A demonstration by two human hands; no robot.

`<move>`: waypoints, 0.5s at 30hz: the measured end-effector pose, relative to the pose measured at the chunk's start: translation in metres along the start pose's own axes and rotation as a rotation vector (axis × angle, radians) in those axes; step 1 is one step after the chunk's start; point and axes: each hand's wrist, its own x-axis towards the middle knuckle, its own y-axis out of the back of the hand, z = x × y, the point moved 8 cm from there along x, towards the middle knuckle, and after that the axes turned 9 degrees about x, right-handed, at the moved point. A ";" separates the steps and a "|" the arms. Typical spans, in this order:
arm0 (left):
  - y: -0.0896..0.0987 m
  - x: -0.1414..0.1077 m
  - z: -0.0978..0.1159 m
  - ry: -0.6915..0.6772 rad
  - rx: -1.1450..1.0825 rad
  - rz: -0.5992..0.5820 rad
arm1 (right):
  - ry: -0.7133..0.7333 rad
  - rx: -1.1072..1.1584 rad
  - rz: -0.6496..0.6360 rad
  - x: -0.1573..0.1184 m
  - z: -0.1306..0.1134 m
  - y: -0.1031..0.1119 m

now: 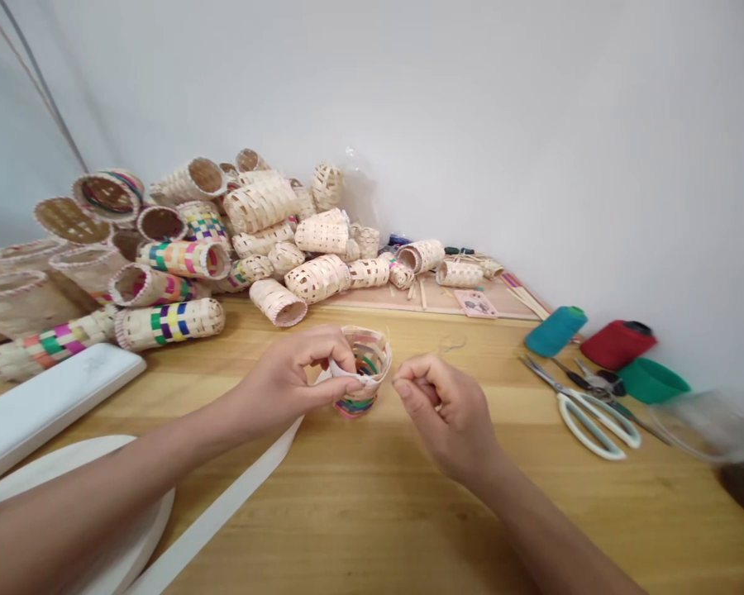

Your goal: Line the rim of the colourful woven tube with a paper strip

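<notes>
Between finger and thumb, my left hand (313,372) pinches the rim of a small woven basket (372,355) with coloured bands of green, blue and pink. The basket is tilted so that its mouth faces me. A long white ribbon (241,487) runs from the rim under my left hand down to the table's near edge. Just right of the basket, my right hand (443,409) is closed in a pinch, apart from the rim. Whatever lies between its fingertips is too small to make out.
Many woven baskets (319,278) are heaped at the back left. White-handled scissors (586,413) lie on the right beside blue (555,330), red (617,343) and green thread cones (654,380). At the left are a white box (55,405) and a round white disc (155,516).
</notes>
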 end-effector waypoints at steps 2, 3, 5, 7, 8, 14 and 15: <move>0.000 0.000 -0.001 0.003 -0.023 0.009 | 0.013 -0.014 -0.011 0.000 -0.001 0.000; 0.000 0.001 -0.002 0.002 -0.036 0.011 | 0.021 -0.022 -0.021 0.000 -0.001 -0.001; 0.000 0.001 -0.002 -0.004 -0.051 0.009 | 0.042 -0.033 -0.047 0.000 -0.004 -0.002; 0.000 0.001 -0.003 -0.003 -0.050 0.001 | 0.069 -0.036 -0.073 0.001 -0.007 -0.004; -0.001 0.001 -0.004 -0.001 -0.044 -0.009 | 0.084 -0.034 -0.084 0.001 -0.009 -0.004; 0.010 0.002 -0.018 0.058 0.080 0.066 | 0.173 0.007 -0.161 -0.001 -0.020 -0.009; 0.011 0.002 -0.019 0.050 0.101 0.071 | 0.175 0.009 -0.160 -0.001 -0.020 -0.008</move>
